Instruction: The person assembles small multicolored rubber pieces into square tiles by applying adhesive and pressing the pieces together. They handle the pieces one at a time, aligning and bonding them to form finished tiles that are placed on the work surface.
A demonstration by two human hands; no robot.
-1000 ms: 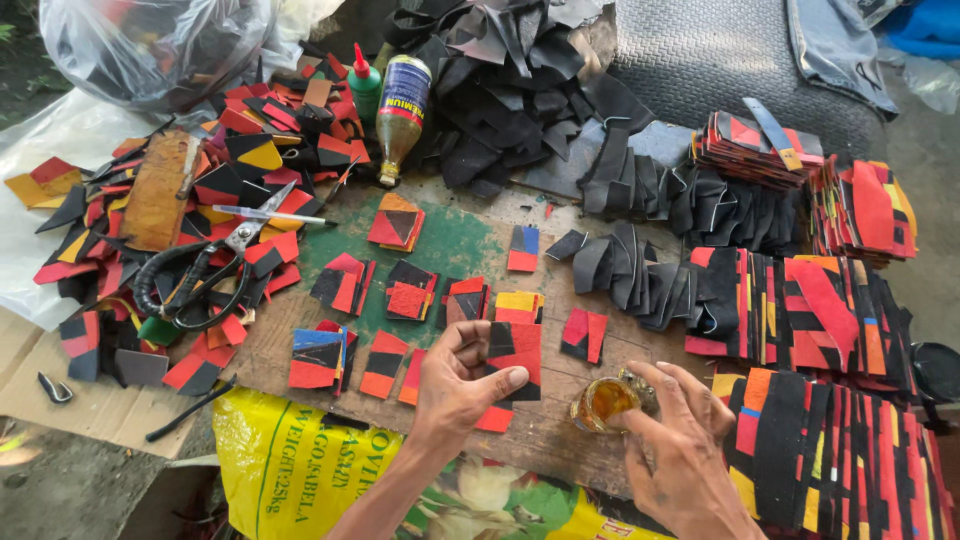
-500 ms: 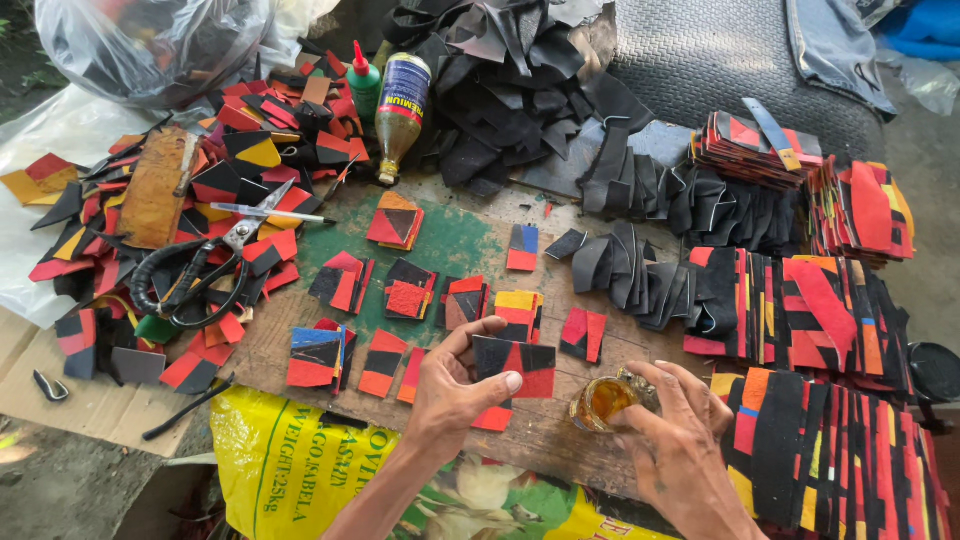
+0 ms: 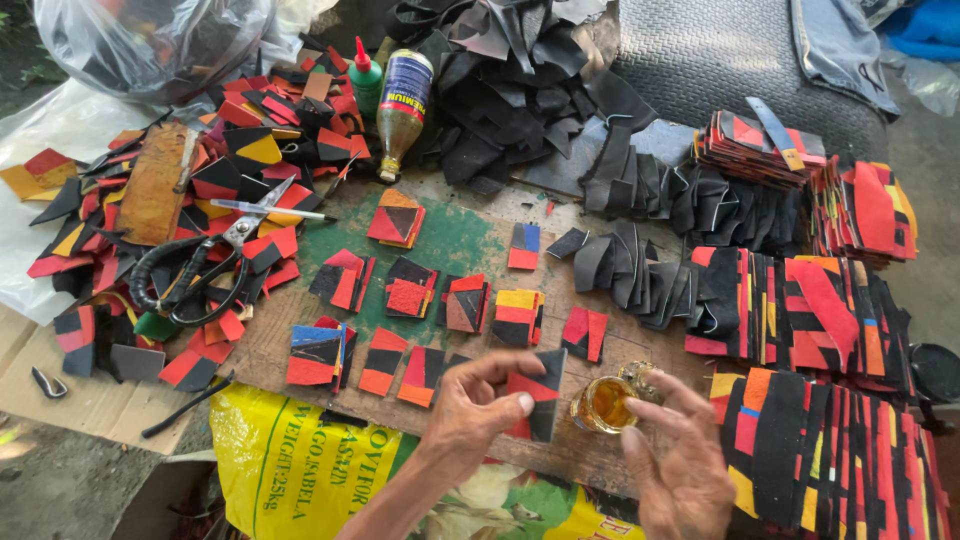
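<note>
Raised slightly since half a second ago, the black-and-red patch [image 3: 535,395] is pinched in the left hand's [image 3: 475,405] fingers, while the right hand's [image 3: 675,455] fingers are spread loosely beside the glue jar [image 3: 603,403].

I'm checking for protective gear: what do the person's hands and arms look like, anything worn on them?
Both hands are bare: no gloves, rings or wristwatch show on the left hand or the right hand. The left forearm is bare too, with no sleeve in view. Little of the right arm shows, as it runs off the bottom edge.

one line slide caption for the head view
Left hand holds a black and red square piece beside a small jar of amber glue; right hand hovers.
</note>
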